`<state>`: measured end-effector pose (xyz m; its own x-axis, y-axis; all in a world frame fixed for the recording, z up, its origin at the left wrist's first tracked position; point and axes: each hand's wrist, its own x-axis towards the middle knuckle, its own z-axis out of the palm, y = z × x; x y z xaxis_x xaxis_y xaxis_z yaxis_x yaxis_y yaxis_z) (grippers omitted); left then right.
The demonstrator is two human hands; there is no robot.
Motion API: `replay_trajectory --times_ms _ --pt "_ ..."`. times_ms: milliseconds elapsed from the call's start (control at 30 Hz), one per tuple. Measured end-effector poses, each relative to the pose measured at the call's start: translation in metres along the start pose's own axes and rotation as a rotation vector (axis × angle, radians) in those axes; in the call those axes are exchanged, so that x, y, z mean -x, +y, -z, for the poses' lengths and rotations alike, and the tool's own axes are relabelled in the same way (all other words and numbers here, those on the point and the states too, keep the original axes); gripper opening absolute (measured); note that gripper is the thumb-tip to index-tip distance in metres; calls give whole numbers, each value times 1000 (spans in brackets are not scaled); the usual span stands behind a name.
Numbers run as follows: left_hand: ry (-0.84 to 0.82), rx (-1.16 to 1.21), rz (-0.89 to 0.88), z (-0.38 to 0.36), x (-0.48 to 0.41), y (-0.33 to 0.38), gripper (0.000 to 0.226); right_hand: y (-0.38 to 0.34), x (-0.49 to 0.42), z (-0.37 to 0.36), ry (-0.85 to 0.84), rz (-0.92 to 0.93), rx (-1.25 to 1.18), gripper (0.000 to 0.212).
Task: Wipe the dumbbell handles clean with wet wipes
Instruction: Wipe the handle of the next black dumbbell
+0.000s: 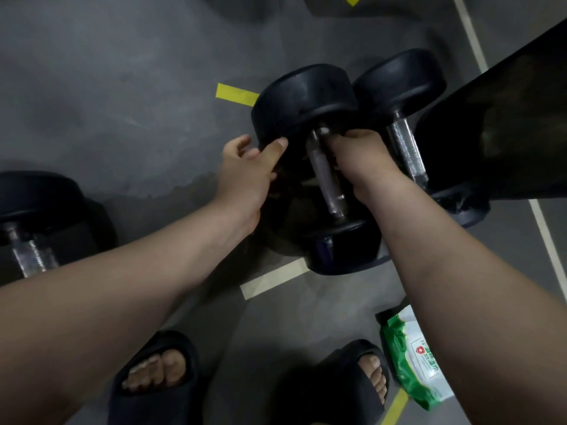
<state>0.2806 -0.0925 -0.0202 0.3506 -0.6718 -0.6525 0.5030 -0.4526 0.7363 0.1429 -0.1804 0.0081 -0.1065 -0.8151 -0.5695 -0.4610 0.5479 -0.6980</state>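
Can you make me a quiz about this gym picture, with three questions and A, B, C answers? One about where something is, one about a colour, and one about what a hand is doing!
1. Where is the wet wipes pack?
A) on the floor beside the right slipper
B) on a bench
C) inside a bag

2. What colour are the slippers?
A) red
B) white
C) black

3. What is the right hand doing?
A) lying flat on the floor
B) gripping the middle dumbbell's handle
C) hanging empty

Answers: 1 A, the green-and-white pack lies on the grey floor next to that slipper; 2 C, both are black; 3 B, its fingers curl round the metal bar.
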Motion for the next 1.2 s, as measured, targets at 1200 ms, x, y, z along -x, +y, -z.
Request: replay_trajectory --times_ms 1200 --pt "-400 -467 158 26 46 -12 9 -22 29 17 -30 119 374 38"
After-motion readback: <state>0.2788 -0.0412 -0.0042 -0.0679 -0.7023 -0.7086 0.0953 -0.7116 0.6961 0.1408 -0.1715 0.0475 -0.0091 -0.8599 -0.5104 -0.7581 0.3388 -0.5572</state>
